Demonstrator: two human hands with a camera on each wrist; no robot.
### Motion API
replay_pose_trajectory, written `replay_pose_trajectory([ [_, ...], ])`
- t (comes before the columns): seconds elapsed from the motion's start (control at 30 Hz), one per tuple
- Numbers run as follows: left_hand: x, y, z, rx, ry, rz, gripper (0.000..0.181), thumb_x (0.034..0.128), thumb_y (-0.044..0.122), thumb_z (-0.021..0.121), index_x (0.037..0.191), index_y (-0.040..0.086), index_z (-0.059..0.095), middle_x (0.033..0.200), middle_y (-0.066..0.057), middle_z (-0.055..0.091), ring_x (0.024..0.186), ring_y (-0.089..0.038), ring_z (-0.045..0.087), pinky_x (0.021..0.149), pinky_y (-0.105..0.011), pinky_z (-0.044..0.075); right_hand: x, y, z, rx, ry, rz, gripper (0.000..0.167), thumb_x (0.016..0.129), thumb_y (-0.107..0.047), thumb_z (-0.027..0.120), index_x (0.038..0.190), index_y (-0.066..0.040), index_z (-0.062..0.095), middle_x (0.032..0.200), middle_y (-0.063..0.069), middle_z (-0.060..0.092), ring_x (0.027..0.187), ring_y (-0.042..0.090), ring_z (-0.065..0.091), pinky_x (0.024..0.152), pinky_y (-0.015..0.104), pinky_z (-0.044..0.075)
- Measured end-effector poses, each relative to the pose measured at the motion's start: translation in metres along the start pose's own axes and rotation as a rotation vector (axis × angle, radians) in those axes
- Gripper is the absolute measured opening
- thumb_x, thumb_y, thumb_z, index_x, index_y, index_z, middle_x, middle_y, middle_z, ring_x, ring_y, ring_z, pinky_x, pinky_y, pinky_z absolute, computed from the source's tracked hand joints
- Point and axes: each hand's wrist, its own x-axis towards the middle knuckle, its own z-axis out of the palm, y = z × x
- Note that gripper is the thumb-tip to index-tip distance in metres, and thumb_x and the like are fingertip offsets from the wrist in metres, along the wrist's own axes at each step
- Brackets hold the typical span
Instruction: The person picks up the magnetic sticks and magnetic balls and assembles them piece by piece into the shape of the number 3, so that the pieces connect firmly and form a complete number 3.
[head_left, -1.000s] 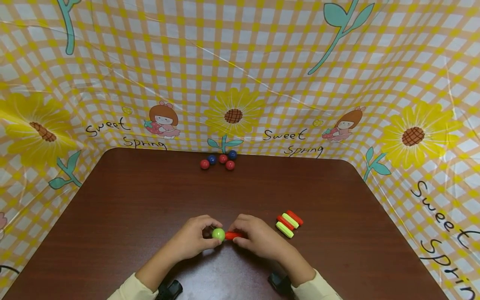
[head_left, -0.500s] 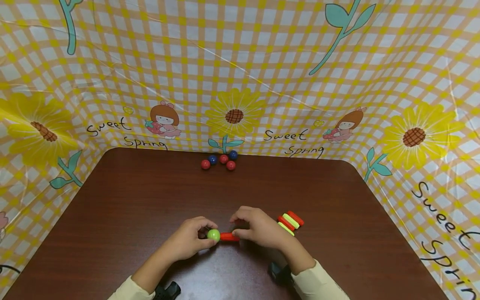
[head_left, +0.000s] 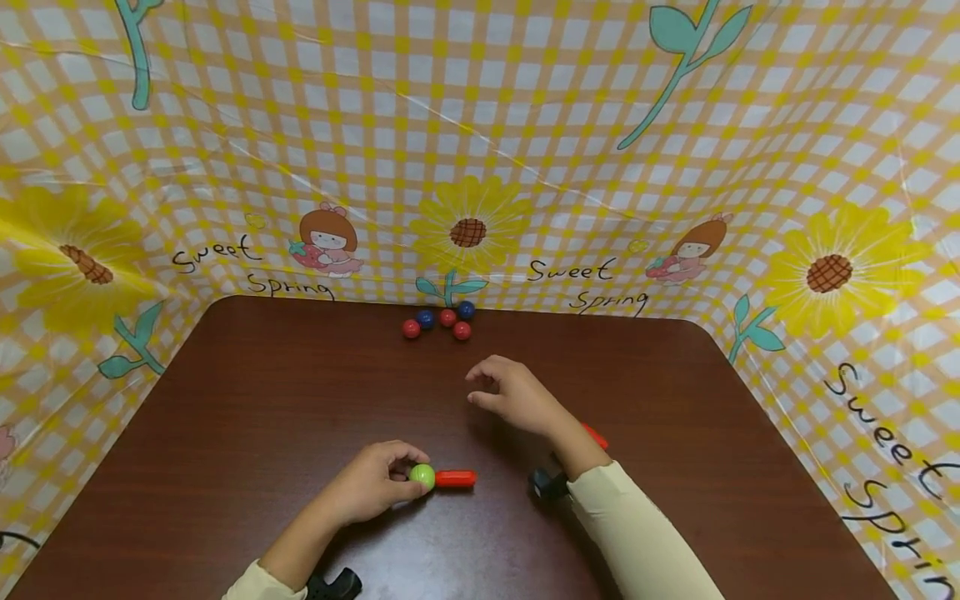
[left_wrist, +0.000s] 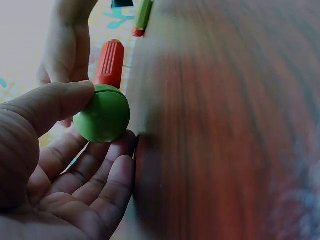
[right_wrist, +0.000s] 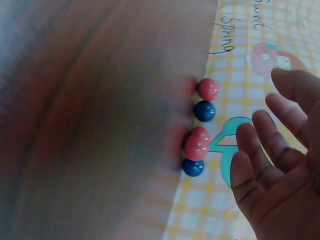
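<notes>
My left hand pinches a green ball between thumb and fingers, low over the front middle of the table. A ribbed red stick joins the ball and points right; the left wrist view shows its base meeting the ball. My right hand holds nothing and hovers over the middle of the table, fingers loosely bent. Beyond it, near the back edge, lie red balls and blue balls. In the right wrist view, the fingers are apart from these balls.
A red stick shows beside my right forearm, which hides the sticks next to it. The brown table ends at a checked cloth standing along its back and sides. Black wrist straps sit at my wrists.
My right hand has let go of the red stick and moved forward, away from it. My left hand has drifted slightly left with the ball and stick.
</notes>
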Motion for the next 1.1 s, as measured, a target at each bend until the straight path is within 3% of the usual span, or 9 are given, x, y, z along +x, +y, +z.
replay_pose_trajectory([
  [0.53,0.006,-0.006,-0.001,-0.042,-0.025,0.001,0.029,0.0869,0.018,0.077,0.112,0.005,0.068,0.101,-0.001,0.066,0.091,-0.015,0.06,0.074,-0.027,0.049,0.063,0.049,0.004,-0.026,0.13,0.23,0.025,0.094,-0.018,0.07,0.115,-0.005,0.067,0.12,0.011,0.061,0.113,0.029,0.056,0.098,0.046,0.043],
  [0.77,0.0,-0.007,0.0,-0.009,-0.013,-0.026,0.028,0.0876,0.019,0.077,0.112,0.008,0.068,0.104,-0.001,0.064,0.092,-0.017,0.059,0.075,-0.028,0.049,0.087,0.052,0.008,-0.045,0.153,0.2,0.025,0.094,-0.015,0.068,0.114,-0.001,0.066,0.114,0.013,0.061,0.105,0.029,0.058,0.091,0.044,0.047],
  [1.1,0.0,-0.007,-0.001,0.014,0.003,-0.022,0.027,0.0873,0.017,0.076,0.112,0.009,0.069,0.108,-0.002,0.063,0.095,-0.018,0.058,0.079,-0.031,0.049,0.114,0.061,0.014,-0.017,0.105,0.264,0.031,0.095,-0.018,0.069,0.123,-0.004,0.063,0.127,0.014,0.057,0.116,0.03,0.054,0.096,0.045,0.044],
])
